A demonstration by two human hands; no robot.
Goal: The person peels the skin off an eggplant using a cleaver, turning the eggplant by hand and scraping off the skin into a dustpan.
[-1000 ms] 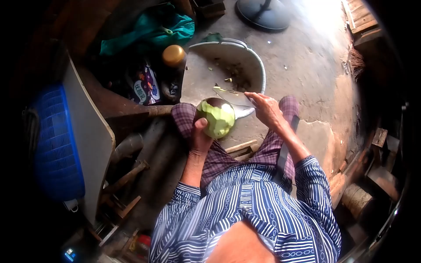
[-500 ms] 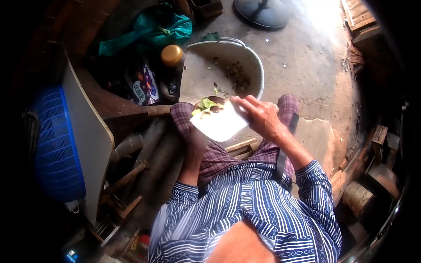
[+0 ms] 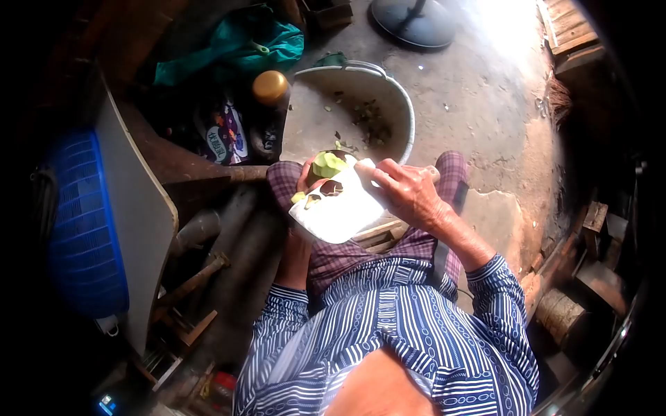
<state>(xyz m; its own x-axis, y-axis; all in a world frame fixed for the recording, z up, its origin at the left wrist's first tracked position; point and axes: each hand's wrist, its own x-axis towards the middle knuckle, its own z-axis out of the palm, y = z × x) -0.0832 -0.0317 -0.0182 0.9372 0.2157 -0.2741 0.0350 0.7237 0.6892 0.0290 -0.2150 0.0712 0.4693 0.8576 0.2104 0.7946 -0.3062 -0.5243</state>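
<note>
My right hand (image 3: 416,193) is closed on a broad cleaver (image 3: 343,218), its blade glaring white in the light. The end of the handle shows beyond my knuckles. Behind the blade, my left hand (image 3: 305,182) is closed around a pale green vegetable (image 3: 329,164) of a kind I cannot make out; much of this hand is hidden by the blade. Bits of green peel (image 3: 312,200) and a dark patch lie on the blade's face. Below both hands, between my knees, stands a large pale tub (image 3: 411,114) with scattered scraps (image 3: 374,121) in it.
A gold-lidded jar (image 3: 270,88) and a teal bag (image 3: 277,45) sit left of the tub. A blue basket (image 3: 87,229) and an upright board (image 3: 142,215) stand at the left. A black round base (image 3: 413,28) is ahead; logs (image 3: 562,313) lie at the right.
The blade has tilted and dropped slightly toward me, showing more of its face with peel on it. My left hand has shifted, and the pale cut side of the vegetable shows more.
</note>
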